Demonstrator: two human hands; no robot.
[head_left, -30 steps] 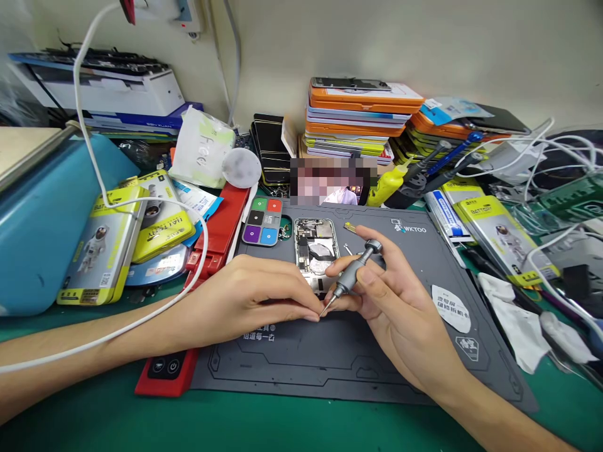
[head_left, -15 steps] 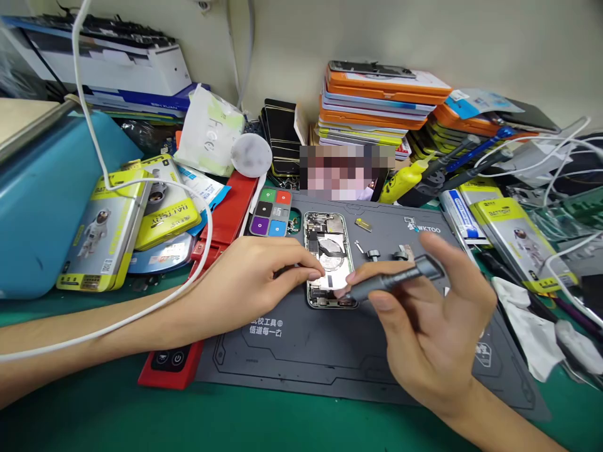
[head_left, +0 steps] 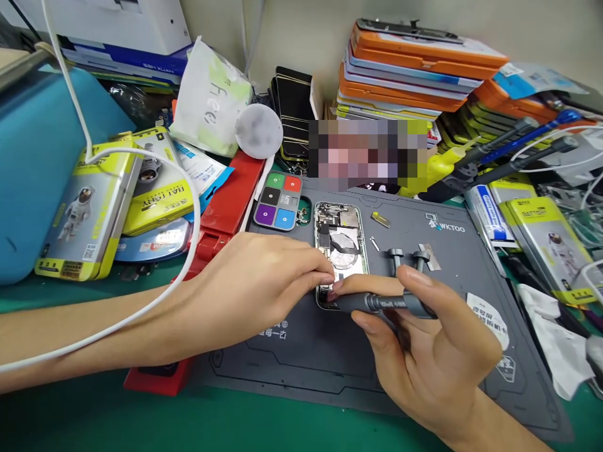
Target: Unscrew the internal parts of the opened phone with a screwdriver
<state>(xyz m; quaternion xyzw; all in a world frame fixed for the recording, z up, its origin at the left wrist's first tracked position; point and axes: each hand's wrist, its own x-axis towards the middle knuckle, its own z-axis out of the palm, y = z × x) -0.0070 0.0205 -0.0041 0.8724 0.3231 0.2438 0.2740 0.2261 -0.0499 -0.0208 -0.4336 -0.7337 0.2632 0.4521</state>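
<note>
An opened phone (head_left: 340,242) with its insides showing lies on a dark grey work mat (head_left: 330,351). My left hand (head_left: 254,285) rests on the mat at the phone's left edge, fingers pinched together on the lower part of the phone. My right hand (head_left: 424,351) is closed round a grey precision screwdriver (head_left: 381,303), held almost level with its tip at the phone's bottom end beside my left fingertips. Two small grey screwdriver bits (head_left: 406,256) stand on the mat just right of the phone.
A colour-squared screw tray (head_left: 277,199) lies left of the phone's top. A red device (head_left: 226,213), yellow battery boxes (head_left: 85,213), a blue case (head_left: 32,163) and a white cable (head_left: 141,307) crowd the left. Stacked orange phone boxes (head_left: 405,69), tools and wires fill the back and right.
My right hand tilted the screwdriver from steep to nearly level and shifted its tip toward the phone's bottom end. My left fingers slid up onto the phone. The view moved closer.
</note>
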